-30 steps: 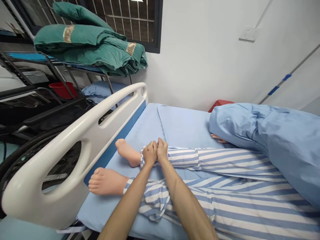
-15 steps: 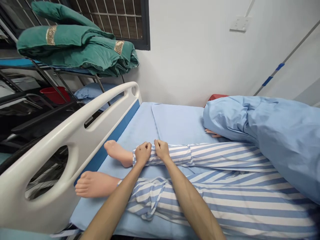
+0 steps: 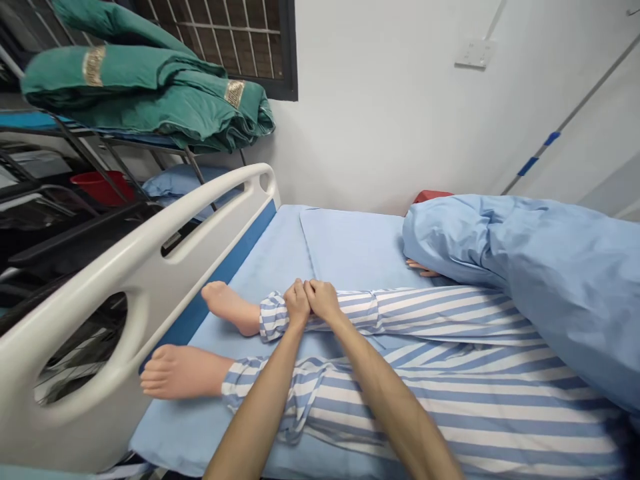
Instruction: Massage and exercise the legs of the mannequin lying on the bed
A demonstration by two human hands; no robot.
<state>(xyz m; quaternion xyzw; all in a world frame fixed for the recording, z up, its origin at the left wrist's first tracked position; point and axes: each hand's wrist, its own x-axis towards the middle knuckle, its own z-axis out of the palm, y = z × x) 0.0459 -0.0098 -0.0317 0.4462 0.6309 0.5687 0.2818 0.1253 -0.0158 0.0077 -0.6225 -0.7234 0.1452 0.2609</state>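
On the hospital bed (image 3: 260,253) lies a care manikin (image 3: 185,372) in pyjamas with blue and white stripes, and a blue quilt (image 3: 525,267) covers its upper part. The person's left hand (image 3: 297,303) and right hand (image 3: 323,300) are side by side and touch each other on the farther trouser leg (image 3: 345,313), just above the cuff. The fingers (image 3: 300,287) of both hands are curled closed over this cloth and seem to hold the shin under it. Along the bed stands a white side rail (image 3: 150,293), and behind it green quilts (image 3: 145,87) lie on a metal rack (image 3: 100,133).
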